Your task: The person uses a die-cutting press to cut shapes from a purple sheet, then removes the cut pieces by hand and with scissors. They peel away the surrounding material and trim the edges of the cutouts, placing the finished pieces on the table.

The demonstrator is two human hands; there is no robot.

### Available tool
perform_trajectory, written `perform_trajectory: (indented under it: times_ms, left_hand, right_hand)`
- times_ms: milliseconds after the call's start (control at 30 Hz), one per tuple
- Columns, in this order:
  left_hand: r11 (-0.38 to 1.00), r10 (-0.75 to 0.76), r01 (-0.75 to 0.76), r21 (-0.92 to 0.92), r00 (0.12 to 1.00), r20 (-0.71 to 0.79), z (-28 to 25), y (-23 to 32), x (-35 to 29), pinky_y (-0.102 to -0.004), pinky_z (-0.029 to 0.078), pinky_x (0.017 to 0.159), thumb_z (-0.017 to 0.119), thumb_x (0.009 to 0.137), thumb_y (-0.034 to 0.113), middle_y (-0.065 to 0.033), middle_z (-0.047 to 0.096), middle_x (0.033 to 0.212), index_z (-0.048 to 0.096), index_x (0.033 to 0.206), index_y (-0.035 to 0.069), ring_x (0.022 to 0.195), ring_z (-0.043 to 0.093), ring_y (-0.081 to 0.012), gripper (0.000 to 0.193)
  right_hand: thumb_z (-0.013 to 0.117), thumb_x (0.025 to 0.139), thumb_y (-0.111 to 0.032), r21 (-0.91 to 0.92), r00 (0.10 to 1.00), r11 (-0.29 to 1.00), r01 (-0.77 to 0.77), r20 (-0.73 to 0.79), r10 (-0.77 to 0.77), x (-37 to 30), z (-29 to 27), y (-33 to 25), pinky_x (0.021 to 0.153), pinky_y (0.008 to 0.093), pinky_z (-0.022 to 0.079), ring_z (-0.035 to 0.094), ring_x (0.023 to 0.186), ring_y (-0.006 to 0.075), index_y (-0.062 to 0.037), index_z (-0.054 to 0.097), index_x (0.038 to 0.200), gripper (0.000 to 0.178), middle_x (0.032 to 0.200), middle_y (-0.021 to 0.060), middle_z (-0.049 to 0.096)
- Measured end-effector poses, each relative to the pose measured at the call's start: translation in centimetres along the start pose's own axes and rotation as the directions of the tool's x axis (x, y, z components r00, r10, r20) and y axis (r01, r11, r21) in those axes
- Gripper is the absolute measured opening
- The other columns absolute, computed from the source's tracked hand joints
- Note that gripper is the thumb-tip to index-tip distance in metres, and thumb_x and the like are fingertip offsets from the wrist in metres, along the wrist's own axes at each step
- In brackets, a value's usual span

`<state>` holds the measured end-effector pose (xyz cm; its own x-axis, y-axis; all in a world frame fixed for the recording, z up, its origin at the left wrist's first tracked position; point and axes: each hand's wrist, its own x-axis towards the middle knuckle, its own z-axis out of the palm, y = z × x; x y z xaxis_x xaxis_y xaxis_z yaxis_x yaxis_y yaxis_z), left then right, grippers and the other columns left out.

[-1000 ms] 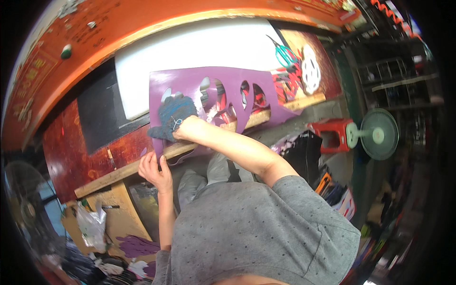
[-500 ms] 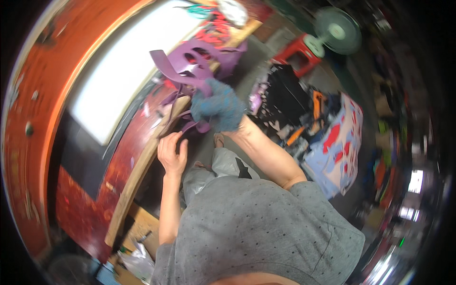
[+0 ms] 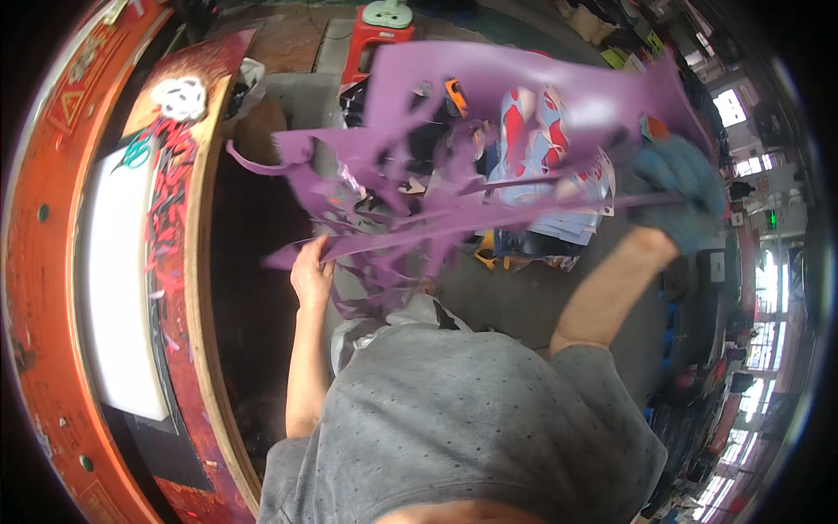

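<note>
Stretched across the space before me is a purple sheet [image 3: 454, 79], full of cut-out holes and torn-looking strips. My left hand [image 3: 312, 275] is bare and closed on the near left end of a long strip of it. In a blue-grey knitted glove, my right hand [image 3: 676, 188] is raised at the far right, closed round the sheet's other end. The glove is smeared by motion. Through the sheet's gaps, a pile of light-blue sheets with red patches [image 3: 576, 229] shows on the floor side.
An orange machine frame [image 3: 52, 306] runs along the left. Beside it lies a white board [image 3: 122, 297] on a dark red wood-edged table [image 3: 209, 349]. Red scraps [image 3: 166, 218], teal-handled scissors [image 3: 137, 153] and a white bundle [image 3: 179, 98] sit there. Beyond stands a red stool [image 3: 374, 39].
The purple sheet has left the table edge and swung right, spread out between both hands. My right hand has moved far right; my left hand has closed on a strip. The view has turned right.
</note>
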<state>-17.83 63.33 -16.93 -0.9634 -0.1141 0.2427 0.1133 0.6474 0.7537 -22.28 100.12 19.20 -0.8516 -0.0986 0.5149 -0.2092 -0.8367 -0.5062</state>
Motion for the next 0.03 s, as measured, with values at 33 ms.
perform_trajectory:
  times_ms: [33]
  left_hand:
    - [0.991, 0.064, -0.069, 0.116, 0.997, 0.049, 1.51, -0.27, 0.2, -0.0365, 0.049, 0.078, 0.067, 0.071, 0.009, -0.0089, 0.066, 0.093, 0.064, 0.105, 0.011, 0.09, 0.063, -0.028, 0.034]
  right_hand:
    - [0.06, 0.07, -0.013, -0.106, 0.992, 0.986, 0.127, 0.009, -0.127, -1.39, -0.71, -3.68, 0.059, 0.0256, 0.037, 0.05, 0.065, 0.0102, -0.0133, 0.061, 0.075, 0.004, 0.068, -0.005, 0.052]
